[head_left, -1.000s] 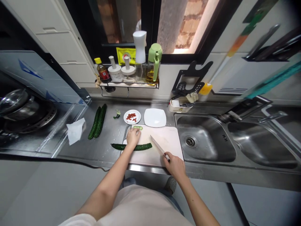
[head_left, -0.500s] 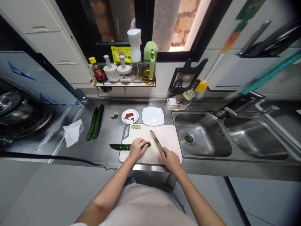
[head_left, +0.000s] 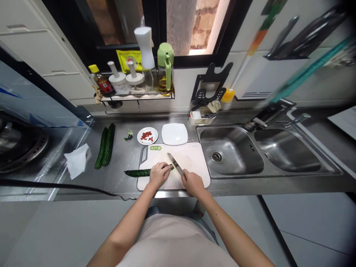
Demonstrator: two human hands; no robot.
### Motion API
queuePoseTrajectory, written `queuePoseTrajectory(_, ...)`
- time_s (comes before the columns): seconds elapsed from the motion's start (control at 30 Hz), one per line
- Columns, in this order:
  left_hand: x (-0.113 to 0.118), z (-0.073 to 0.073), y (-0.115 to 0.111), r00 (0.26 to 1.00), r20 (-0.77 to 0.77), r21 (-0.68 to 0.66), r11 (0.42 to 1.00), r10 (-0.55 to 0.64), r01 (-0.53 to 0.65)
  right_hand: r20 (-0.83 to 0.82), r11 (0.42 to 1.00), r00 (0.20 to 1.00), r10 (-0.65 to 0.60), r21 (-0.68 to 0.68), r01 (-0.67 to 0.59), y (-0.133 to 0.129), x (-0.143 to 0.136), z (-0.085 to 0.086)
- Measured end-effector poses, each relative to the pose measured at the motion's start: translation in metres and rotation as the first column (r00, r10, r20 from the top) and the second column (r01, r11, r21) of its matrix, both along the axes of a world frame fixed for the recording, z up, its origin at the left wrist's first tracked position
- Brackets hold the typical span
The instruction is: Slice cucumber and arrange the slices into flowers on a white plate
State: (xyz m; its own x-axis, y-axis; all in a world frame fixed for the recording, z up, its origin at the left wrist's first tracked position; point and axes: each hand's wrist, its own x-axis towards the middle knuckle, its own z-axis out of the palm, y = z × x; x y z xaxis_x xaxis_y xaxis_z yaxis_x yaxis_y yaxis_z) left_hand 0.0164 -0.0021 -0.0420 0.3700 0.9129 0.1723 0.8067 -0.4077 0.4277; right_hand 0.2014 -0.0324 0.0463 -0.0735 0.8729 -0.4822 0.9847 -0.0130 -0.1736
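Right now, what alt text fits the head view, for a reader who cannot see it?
The left hand holds a cucumber on a pale cutting board; the right hand holds a knife near the cucumber's end. Cucumber slices lie near the board's far edge, with a squarish white plate beyond.

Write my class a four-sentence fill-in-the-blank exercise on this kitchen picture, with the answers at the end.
The right hand grips a ____.
The left hand holds a cucumber on the white cutting ____.
Beside the white paper, ____ more cucumbers lie together.
The pieces on the round plate are coloured ____.
Missing words: knife; board; two; red.
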Motion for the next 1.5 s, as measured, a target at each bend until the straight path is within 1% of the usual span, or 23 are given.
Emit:
queuePoseTrajectory(0.13, 0.0, -0.002, 0.0, 1.0, -0.001, 0.012, 1.0, -0.001, 0.001, -0.015, 1.0, 1.0, 0.014, -0.001, -0.014, 0.0, -0.002, 0.001)
queuePoseTrajectory(0.3, 0.0, -0.002, 0.0, 1.0, -0.002, 0.016, 1.0, -0.002, 0.002, -0.02, 1.0, 1.0, 0.004, -0.021, -0.004, 0.0, -0.003, 0.002)
queuePoseTrajectory(0.8, 0.001, -0.002, 0.0, 1.0, -0.019, -0.002, 1.0, 0.004, -0.004, -0.021, 1.0, 1.0, 0.007, -0.004, -0.007, -0.002, -0.004, 0.0)
queuePoseTrajectory(1.03, 0.001, -0.001, -0.001, 1.0, -0.008, 0.016, 1.0, 0.001, -0.001, -0.019, 1.0, 1.0, 0.01, 0.004, -0.01, -0.004, -0.004, -0.002)
queuePoseTrajectory(1.27, 0.001, 0.0, 0.0, 1.0, -0.008, -0.004, 1.0, -0.004, 0.004, -0.031, 1.0, 0.999, 0.022, -0.003, -0.022, 0.0, -0.005, -0.005)
queuePoseTrajectory(1.5, 0.001, -0.003, 0.002, 1.0, -0.006, -0.006, 1.0, -0.007, 0.007, -0.035, 1.0, 0.999, 0.031, -0.003, -0.031, 0.007, -0.009, -0.004)
